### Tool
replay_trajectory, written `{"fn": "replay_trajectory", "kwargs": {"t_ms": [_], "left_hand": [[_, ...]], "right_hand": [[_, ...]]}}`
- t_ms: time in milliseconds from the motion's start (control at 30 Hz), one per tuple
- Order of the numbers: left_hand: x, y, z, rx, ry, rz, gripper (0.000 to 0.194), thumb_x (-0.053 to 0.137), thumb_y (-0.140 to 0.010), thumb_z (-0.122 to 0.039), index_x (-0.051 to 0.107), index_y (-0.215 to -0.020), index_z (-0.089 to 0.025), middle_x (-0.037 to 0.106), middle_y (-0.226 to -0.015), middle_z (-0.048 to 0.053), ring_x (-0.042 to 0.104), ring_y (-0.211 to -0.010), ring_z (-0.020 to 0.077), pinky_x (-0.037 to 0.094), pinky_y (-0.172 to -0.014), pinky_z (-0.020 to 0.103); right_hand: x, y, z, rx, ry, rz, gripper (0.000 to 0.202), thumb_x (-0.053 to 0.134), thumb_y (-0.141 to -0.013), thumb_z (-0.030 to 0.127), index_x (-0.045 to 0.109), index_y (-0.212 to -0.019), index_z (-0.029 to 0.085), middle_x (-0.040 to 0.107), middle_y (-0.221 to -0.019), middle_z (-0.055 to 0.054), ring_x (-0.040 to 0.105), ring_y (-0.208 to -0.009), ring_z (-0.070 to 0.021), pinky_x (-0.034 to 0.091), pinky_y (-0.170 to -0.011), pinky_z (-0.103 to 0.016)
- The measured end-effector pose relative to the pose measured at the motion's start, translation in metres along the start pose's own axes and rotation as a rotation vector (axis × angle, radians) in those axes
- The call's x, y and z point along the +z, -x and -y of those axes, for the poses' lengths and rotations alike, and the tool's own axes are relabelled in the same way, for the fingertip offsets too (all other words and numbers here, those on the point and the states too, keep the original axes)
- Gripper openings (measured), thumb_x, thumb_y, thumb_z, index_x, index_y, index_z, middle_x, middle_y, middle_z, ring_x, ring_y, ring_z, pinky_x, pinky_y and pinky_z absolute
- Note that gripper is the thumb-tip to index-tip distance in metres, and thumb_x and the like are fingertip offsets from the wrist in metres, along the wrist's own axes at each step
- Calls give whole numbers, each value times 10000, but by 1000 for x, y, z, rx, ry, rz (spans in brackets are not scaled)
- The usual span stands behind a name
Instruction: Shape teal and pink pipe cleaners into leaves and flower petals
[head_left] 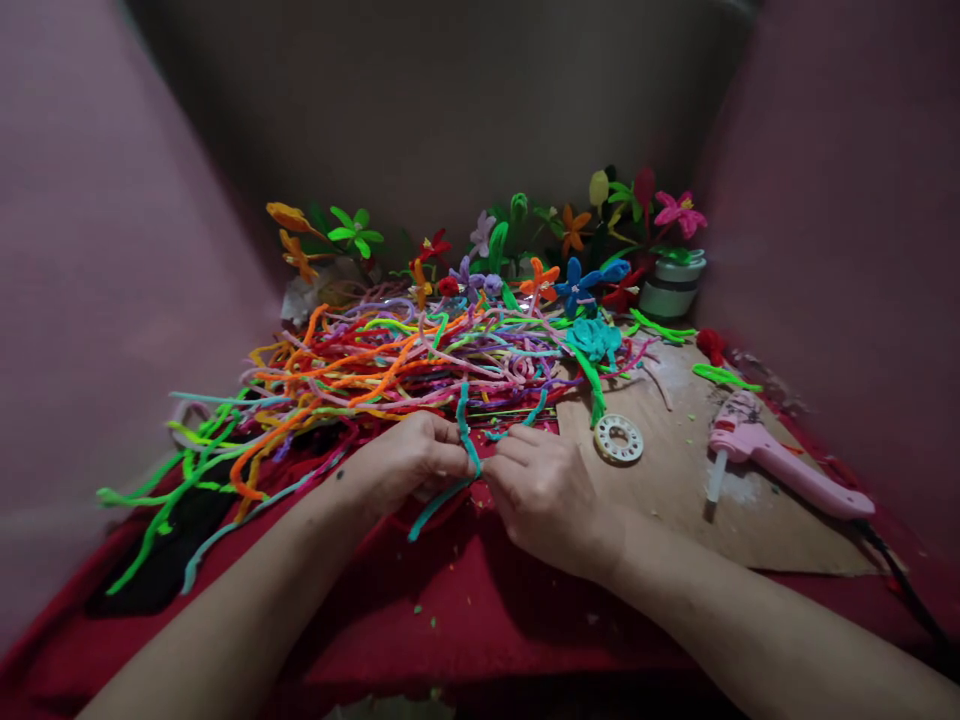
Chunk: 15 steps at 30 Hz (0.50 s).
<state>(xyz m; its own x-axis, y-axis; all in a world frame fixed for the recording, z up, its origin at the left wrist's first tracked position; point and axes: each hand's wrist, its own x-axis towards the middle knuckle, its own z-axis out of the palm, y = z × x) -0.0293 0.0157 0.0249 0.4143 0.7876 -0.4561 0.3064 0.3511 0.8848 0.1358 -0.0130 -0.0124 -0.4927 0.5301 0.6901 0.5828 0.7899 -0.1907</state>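
Note:
Teal pipe cleaners [466,430] cross between my two hands, above the red cloth at the middle front. My left hand [426,458] is closed, its fingertips pinching the teal stems where they meet. Close beside it on the right, my right hand [536,480] is curled with its fingers pressed together on the same teal stems. One teal end points up, another hangs down to the lower left, and a bent piece rises behind my right hand. Just beyond the hands lies a large heap of multicoloured pipe cleaners [390,370].
A pink glue gun [787,465] and a white round spool [619,439] rest on a brown board [675,510] at the right. Pipe-cleaner flowers [574,285] stand along the back, near a white pot [673,285]. A black object [142,575] lies at the left.

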Motion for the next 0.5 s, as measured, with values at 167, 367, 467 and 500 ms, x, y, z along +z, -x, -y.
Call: {"fn": "replay_trajectory", "kwargs": {"t_ms": [167,367,467,500], "left_hand": [[0,4,0,-5,242,58,235,626,-540,-174,421,-429,-147,291,-379,-71,193,-352,23,127,-356,188],[1,24,-9,553,-199,-269,137,644,-722,-274,648,-814,-171,595,-777,27,540,-693,124,432,-616,225],[1,28,-11,821,-525,-333,129,637,-737,-246,671,-852,-200,571,-850,42,542,-773,143,437,-664,234],[1,29,-12,864,-614,-329,113,629,-745,-239,674,-843,-204,564,-856,44,540,-780,143,436,-668,232]], "right_hand": [[-6,-2,2,-96,-1,-68,258,425,-825,106,549,-602,153,519,-591,-40,404,-602,-145,284,-556,-304],[-19,-14,0,476,-690,-63,118,563,-783,156,618,-678,145,589,-663,-17,516,-643,-113,389,-615,-236],[-22,-17,-2,599,-952,17,96,600,-752,180,639,-670,148,586,-636,2,509,-609,-103,383,-584,-226],[-23,-17,-2,614,-1004,33,93,608,-744,188,645,-669,147,581,-624,7,501,-598,-101,376,-573,-225]]}}
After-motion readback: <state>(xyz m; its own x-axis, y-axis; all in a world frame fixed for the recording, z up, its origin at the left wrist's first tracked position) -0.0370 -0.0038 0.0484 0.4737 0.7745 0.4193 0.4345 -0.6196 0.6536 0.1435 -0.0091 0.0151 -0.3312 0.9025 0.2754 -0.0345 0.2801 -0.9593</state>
